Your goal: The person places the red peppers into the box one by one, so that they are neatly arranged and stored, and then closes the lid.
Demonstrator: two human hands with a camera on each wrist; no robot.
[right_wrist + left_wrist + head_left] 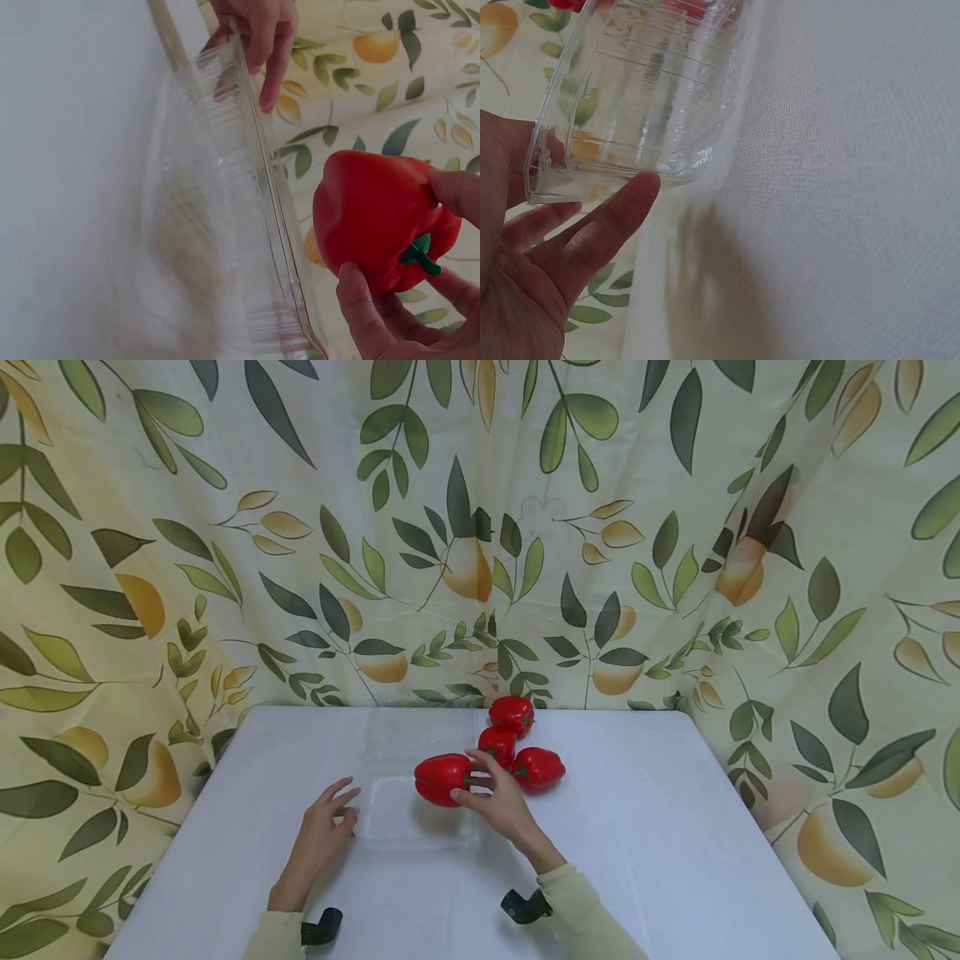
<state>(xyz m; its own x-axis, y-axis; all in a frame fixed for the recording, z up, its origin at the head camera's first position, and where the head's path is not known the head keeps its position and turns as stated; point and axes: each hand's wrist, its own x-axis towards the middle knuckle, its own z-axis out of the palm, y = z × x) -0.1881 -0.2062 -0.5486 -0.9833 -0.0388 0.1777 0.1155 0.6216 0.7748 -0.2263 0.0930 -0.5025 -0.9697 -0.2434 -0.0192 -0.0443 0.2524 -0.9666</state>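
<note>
My right hand (498,802) holds a red bell pepper (442,780) by its stem end, thumb and fingers spread around it. In the right wrist view the pepper (382,217) shows a green stem and hangs above the rim of a clear plastic container (375,842). My left hand (321,839) is at the container's left side, its fingers fairly straight. The left wrist view has a fingertip (649,187) against the container's lower corner and another finger behind the clear wall. Part of the container lies hidden under the held pepper and right hand.
Three more red peppers lie grouped right of the container: one at the back (512,716), one in the middle (498,744), one nearer (538,769). A clear lid (420,727) appears behind the container. A leaf-patterned curtain (480,610) hangs beyond the white table (637,843).
</note>
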